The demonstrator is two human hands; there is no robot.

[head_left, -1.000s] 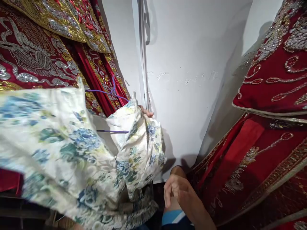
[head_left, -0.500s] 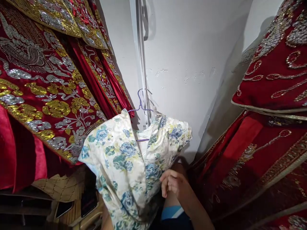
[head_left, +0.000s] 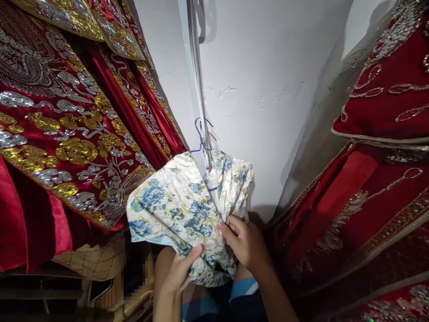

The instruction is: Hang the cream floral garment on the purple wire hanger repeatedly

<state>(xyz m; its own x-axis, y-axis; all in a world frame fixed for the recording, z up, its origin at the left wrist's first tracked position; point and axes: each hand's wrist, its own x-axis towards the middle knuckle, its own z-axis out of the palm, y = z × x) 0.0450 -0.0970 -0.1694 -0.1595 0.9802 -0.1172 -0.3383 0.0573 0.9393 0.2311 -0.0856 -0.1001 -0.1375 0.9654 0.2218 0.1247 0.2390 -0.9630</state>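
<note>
In the head view, a short-sleeved floral blouse (head_left: 191, 201), cream with blue, green and yellow blooms, hung at the centre before you, its lower part above your lap. It sat on a purple wire hanger (head_left: 201, 144), whose hook rose above the collar in front of a pale upright pole (head_left: 195, 80); whether the hook caught on that pole could not be told. The hanger's lower bar crossed the V-shaped neckline. Your left hand (head_left: 182, 270) grasped the blouse near its lower edge, thumb laid over the front and the other fingers largely hidden. Your right hand (head_left: 240, 239) pinched the front of the blouse between thumb and forefinger, just below the point of the neckline. The fringed hem (head_left: 208, 279) lay between your two hands, above your dark shorts (head_left: 243, 288) with their blue-and-white trim. Behind the pole stood a white wall (head_left: 254, 129). To the left hung a red embroidered garment (head_left: 77, 150) worked in gold and silver sequins, its edge near the blouse's shoulder; to the right, well apart from the blouse, hung a red beaded garment (head_left: 385, 109). A woven tan article (head_left: 97, 261) showed at lower left, partly in shadow.
</note>
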